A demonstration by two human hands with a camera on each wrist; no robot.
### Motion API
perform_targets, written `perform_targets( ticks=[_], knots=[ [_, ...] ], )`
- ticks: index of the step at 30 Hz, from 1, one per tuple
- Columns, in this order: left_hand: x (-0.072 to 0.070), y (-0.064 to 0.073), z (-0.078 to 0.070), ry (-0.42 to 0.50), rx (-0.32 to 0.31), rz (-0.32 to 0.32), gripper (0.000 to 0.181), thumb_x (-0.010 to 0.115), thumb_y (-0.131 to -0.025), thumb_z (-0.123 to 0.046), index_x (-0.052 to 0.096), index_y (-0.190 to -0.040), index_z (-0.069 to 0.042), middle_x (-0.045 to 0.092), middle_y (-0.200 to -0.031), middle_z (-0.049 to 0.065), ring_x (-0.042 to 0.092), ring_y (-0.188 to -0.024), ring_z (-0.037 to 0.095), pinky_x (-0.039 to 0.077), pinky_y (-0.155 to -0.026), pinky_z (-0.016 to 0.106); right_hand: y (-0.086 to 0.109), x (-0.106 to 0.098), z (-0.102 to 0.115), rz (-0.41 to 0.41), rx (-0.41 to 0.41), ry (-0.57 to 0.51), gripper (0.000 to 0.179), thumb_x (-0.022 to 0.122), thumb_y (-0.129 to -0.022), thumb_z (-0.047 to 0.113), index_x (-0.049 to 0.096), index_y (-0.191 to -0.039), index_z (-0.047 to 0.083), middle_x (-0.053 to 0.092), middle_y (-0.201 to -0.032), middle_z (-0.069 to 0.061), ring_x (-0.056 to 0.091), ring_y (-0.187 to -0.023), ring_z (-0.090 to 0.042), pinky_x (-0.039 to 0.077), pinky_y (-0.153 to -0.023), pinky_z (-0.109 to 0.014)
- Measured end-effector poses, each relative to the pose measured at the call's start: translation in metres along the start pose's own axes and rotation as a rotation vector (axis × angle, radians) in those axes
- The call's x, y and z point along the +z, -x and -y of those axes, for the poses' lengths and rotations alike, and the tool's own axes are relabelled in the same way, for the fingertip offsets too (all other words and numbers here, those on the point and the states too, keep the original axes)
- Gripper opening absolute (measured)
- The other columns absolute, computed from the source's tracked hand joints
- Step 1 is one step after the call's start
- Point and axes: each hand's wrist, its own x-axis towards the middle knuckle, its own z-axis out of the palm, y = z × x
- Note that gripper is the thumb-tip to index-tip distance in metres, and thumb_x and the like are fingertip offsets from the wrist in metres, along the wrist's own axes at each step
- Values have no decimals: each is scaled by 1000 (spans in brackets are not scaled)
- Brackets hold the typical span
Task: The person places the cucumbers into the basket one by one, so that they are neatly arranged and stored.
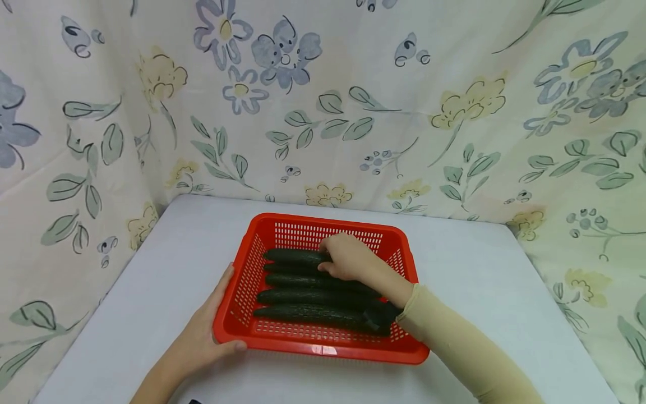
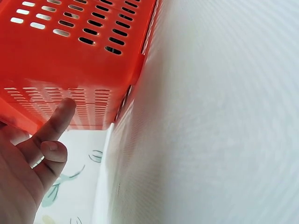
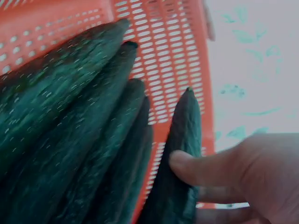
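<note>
Several dark green cucumbers (image 1: 303, 295) lie side by side in a red plastic basket (image 1: 323, 349) with slotted walls. My right hand (image 1: 348, 258) reaches over them and holds the cucumber (image 1: 292, 256) nearest the far wall. In the right wrist view, my thumb presses on that cucumber (image 3: 184, 126), and a gap separates its tip from the others. My left hand (image 1: 202, 331) cups the basket's near left corner from outside, thumb at the front rim and fingers along the left side. One finger reaches out straight at the slotted wall in the left wrist view.
The basket stands on a white-covered table (image 1: 469, 264). Behind and to the sides hangs a cloth (image 1: 323, 140) printed with flowers and leaves. A small black object (image 1: 194, 402) shows at the bottom edge of the head view.
</note>
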Motion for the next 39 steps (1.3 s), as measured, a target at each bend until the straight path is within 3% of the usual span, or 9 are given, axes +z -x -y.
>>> perform_targets(
  ticks=[7, 13, 18, 27, 34, 39],
  knots=[
    [0, 0, 0, -15, 12, 1, 130, 92, -74, -24, 7, -172, -30, 27, -175, 4, 53, -134, 8, 61, -84, 25, 13, -5, 18, 89, -94, -16, 25, 85, -92, 26, 81, -106, 5, 79, -98, -7, 74, -90, -23, 62, -86, -41],
    [0, 0, -1, -20, 13, -2, 130, 92, -73, -25, 8, -172, -30, 27, -175, 6, 52, -134, 6, 61, -84, 25, 17, -2, 30, 219, -110, 15, 26, 87, -90, 29, 81, -105, 8, 77, -92, -2, 70, -81, -15, 62, -77, -36],
    [0, 0, -2, -18, 21, -3, 130, 92, -73, -24, 8, -172, -29, 26, -175, 7, 51, -135, 3, 61, -85, 25, 19, 4, 36, 310, -126, 32, 21, 89, -88, 28, 79, -94, 11, 71, -80, 4, 64, -69, -9, 59, -68, -30],
    [-2, 0, -3, -33, 74, 3, 134, 94, -70, -20, 8, -173, -27, 21, -177, 8, 48, -141, 9, 60, -90, 27, 21, 2, 42, 375, -143, 41, 22, 91, -86, 26, 75, -86, 12, 67, -77, 5, 61, -66, -8, 54, -62, -26],
    [-2, 0, -1, -30, 81, 2, 133, 93, -70, -20, 9, -173, -27, 22, -177, 7, 46, -141, 3, 60, -89, 27, 20, 1, 46, 454, -152, 9, 24, 92, -85, 30, 74, -84, 14, 65, -74, 9, 60, -67, -7, 53, -62, -24],
    [-2, 0, 1, -16, 74, 5, 133, 93, -70, -19, 9, -173, -27, 22, -176, 8, 48, -140, 4, 61, -88, 28, 22, 3, 45, 476, -159, -11, 23, 91, -85, 29, 73, -82, 15, 64, -67, 8, 60, -55, -7, 51, -55, -22]
  ],
)
